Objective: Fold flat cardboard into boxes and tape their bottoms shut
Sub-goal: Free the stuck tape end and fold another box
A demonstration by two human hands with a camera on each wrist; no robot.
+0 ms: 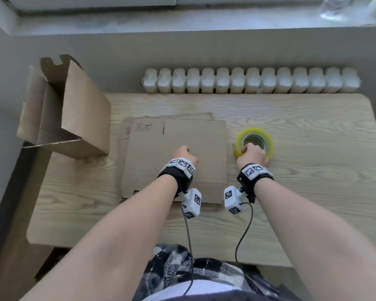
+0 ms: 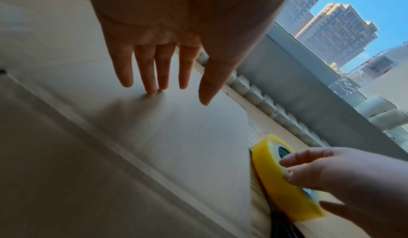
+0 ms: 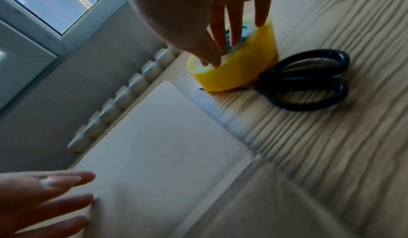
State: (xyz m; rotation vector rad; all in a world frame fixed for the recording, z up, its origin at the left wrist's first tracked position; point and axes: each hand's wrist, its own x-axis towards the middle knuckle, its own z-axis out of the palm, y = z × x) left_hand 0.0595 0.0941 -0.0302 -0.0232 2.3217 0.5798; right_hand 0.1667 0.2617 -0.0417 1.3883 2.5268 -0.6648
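While the right hand curls over the tape, its fingers reach down into the roll's hole and onto its top face, and the thumb lies against the yellow outer band — a grip closed on the roll, which lies flat on the surface. Black scissors lie touching the tape; the blades run under the roll, and only a metal tip shows past it on the cardboard side. In the head view the scissors are hidden by the hand and roll, save for that tip.

Just beside the tape, on its left, lies the cardboard, flat on the surface, with a crease running across its near part. More flat sheets lie under it, their edges showing at the far and left sides. The left hand is over this cardboard with straight, slightly spread fingers — an open grip that holds nothing; the two middle fingertips touch the sheet, while the others sit just above it.

Farther from the tape, past the cardboard's left edge, a box stands at the surface's far left corner, folded up with its flaps open. A white radiator runs along the far edge of the surface behind the tape and the cardboard. Above it is a windowsill with a clear plastic bottle at its right end; the wrist views show a window with tall buildings and blue sky behind it.
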